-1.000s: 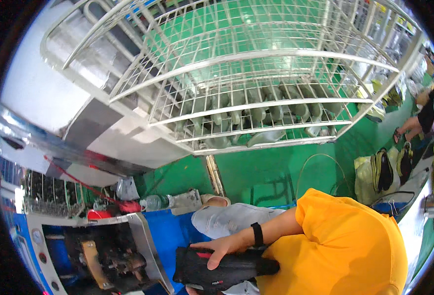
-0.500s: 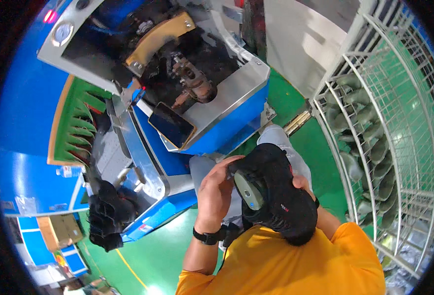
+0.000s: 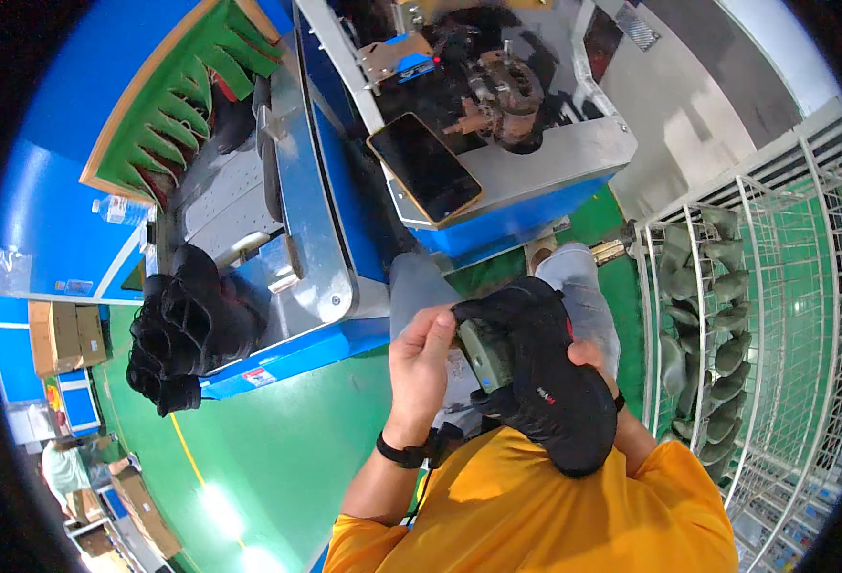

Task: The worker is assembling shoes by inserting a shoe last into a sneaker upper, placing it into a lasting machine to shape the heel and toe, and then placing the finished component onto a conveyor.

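Black shoe (image 3: 562, 401) sits in front of the person, above the lap, toe end angled down toward the yellow shirt, with a green mold (image 3: 484, 355) seated in its opening and the top of the mold showing. Both hands are clamped on it: left hand (image 3: 419, 358) pinches the heel edge beside the mold, right hand (image 3: 588, 355) grips the far side, thumb on top, its other fingers hidden. Step in hand looks like working the heel collar around the mold; can't tell whether it is going on or coming off. Next move seems to call for a steady right-hand hold while the left controls the collar, since the soft cloth could slip or fold. Containers: white wire rack (image 3: 791, 307) on the right holds a row of similar green molds (image 3: 726, 358) on its near side, packed close together. Wood-framed opening (image 3: 168, 105) at upper left has green flaps, with dark shapes behind them, too dim to tell. Cardboard boxes (image 3: 63, 336) stand at far left, contents not visible. More black shoes (image 3: 192, 320) lie bunched at the edge of the metal desk (image 3: 321, 310); phone (image 3: 426, 170) rests on the machine ledge (image 3: 559, 158), screen dark.
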A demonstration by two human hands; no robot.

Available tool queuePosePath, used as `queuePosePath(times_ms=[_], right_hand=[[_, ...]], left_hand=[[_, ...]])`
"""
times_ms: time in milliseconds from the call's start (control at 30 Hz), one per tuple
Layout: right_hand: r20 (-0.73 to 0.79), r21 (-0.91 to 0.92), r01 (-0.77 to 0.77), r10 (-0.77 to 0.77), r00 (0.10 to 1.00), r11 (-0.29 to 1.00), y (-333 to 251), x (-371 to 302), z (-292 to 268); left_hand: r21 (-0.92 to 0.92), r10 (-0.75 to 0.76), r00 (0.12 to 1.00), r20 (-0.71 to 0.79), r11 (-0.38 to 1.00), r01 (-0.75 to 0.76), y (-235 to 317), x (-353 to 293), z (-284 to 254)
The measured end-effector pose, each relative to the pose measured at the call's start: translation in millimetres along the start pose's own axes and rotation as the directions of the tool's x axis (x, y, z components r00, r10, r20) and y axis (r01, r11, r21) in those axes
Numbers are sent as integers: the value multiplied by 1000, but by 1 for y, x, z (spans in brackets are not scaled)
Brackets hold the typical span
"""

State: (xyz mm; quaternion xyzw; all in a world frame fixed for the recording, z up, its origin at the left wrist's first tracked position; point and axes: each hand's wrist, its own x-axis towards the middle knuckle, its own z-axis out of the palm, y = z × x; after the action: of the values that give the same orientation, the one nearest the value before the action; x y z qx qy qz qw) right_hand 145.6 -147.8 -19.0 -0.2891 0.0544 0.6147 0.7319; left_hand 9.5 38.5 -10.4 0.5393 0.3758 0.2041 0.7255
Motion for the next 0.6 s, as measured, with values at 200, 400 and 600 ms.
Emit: queuePosePath(times_ms=[200, 400, 600], right_hand=[[47, -321, 44, -30, 998, 946, -10, 6, 18], [129, -642, 205, -160, 979, 739, -16, -2, 11], [19, -573, 175, -200, 980, 801, -12, -11, 2]], left_hand=[[348, 456, 882, 122, 812, -468, 16, -3, -14], [509, 392, 893, 221, 735, -449, -1, -8, -14], [52, 284, 954, -97, 958, -280, -25, 0, -8]])
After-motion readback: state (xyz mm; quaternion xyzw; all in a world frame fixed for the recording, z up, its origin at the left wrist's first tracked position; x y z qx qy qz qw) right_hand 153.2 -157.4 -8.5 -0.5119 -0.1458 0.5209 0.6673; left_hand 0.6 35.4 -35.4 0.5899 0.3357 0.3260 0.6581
